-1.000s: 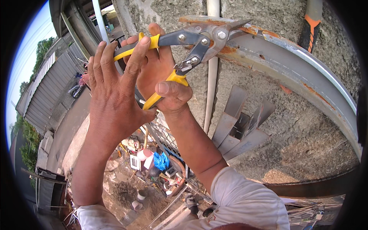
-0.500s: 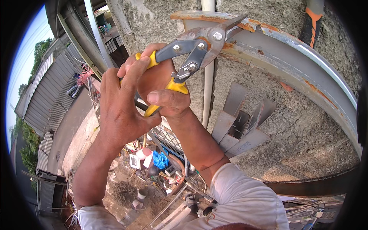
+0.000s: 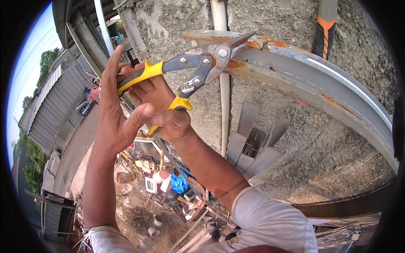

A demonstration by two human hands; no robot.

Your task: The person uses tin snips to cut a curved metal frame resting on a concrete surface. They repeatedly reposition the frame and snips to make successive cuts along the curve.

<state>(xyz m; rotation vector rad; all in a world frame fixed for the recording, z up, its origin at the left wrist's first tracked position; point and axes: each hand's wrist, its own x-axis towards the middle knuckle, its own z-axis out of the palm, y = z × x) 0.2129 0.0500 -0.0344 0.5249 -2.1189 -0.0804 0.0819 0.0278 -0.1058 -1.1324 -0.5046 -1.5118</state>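
Yellow-and-black tin snips (image 3: pixel 178 64) are raised with their jaws at the rusty-edged grey metal channel (image 3: pixel 295 69). My right hand (image 3: pixel 168 122) holds the snips from below, thumb across the lower yellow handle, its other fingers partly behind the tool. My left hand (image 3: pixel 112 118) is loosened beside the handles, index finger stretched upward and thumb out toward the right hand; it may still touch a handle. A tool with a grey, black and orange handle (image 3: pixel 325 25) stands against the rough wall above the channel.
A pale vertical pipe (image 3: pixel 224 109) runs along the concrete wall (image 3: pixel 320 139). Several cut metal strips (image 3: pixel 247 118) sit below the channel. Far below are a blue plastic bag (image 3: pixel 179 183), scrap and buckets. Corrugated fencing (image 3: pixel 63 101) and a motorbike (image 3: pixel 84 107) lie at the left.
My left hand has loosened from the handles, its index finger straightening upward. The snips and right hand sit a little further left and lower in the view; the channel has shifted down.
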